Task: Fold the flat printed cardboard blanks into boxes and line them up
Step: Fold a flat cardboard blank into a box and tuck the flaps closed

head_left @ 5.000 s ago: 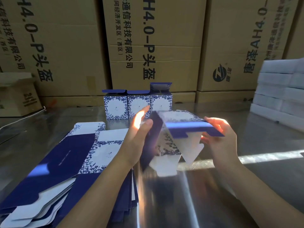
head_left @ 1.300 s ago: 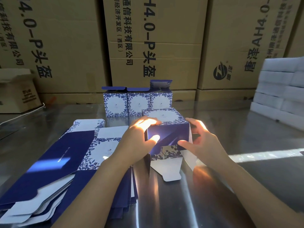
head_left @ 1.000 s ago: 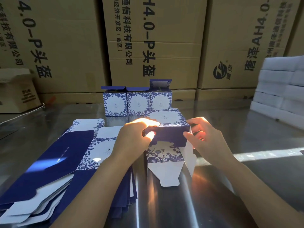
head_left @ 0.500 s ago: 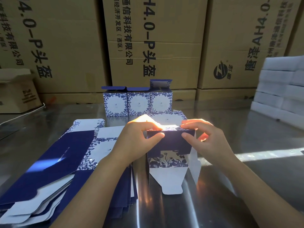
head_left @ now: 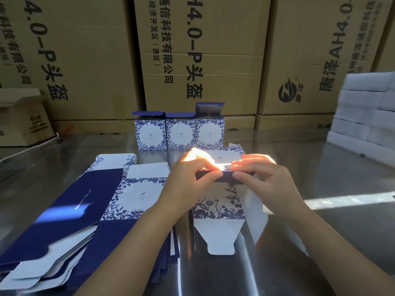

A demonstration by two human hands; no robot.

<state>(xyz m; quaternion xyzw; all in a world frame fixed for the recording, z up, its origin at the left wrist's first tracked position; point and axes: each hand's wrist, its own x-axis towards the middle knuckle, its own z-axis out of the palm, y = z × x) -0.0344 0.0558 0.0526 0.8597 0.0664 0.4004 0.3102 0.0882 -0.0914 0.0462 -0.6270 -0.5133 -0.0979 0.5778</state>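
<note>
Tucking the box (head_left: pixel 218 201) flap (head_left: pixel 226 179)
L hand (head_left: pixel 188 178) & R hand (head_left: pixel 263 178) both pinch the blue flap. Push too hard & it may crease or pop out.

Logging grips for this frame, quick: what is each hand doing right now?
Left hand: pinches the dark blue flap of the half-folded box.
Right hand: pinches the same flap.

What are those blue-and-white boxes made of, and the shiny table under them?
The finished boxes look like thin card with smooth blue-and-white print. The box being folded, pinched by the left hand and right hand, shows plain white inner flaps and crisp creases. The table seems polished metal, perhaps stainless steel: it mirrors boxes and sunlight.
</note>
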